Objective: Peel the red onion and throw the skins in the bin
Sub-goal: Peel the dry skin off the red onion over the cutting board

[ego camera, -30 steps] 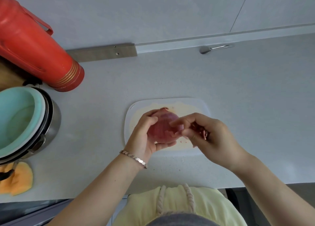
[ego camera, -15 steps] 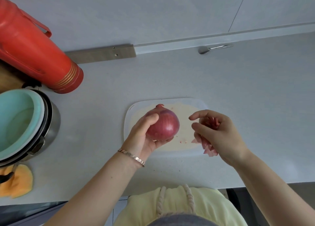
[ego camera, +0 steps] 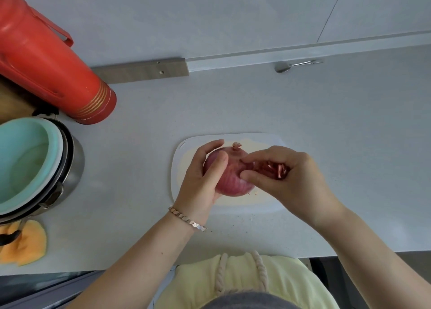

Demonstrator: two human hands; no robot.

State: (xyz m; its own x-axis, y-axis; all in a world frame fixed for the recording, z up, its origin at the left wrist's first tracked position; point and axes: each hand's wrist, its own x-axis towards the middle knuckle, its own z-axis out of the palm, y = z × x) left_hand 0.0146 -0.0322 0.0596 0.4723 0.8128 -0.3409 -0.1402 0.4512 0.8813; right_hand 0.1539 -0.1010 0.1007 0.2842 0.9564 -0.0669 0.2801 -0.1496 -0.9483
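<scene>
Left hand point(ego camera: 200, 182) wraps the red onion point(ego camera: 231, 180), steadying it over the cutting board point(ego camera: 174, 175) to catch scraps. Right hand point(ego camera: 296, 180) pinches its skin between thumb and forefinger. Its palm cups loose skins point(ego camera: 277, 168), likely for the bin.

A red flask point(ego camera: 53, 75) sits beside a teal bowl point(ego camera: 25, 164) stacked in a steel pot point(ego camera: 75, 166); a spoon point(ego camera: 283, 66) lies well apart.

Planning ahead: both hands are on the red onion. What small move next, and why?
Probably pull the right hand away to strip another piece. Its fingertips pinch at the red onion, the left hand grips it over the cutting board, and loose skins sit in the right palm.
</scene>
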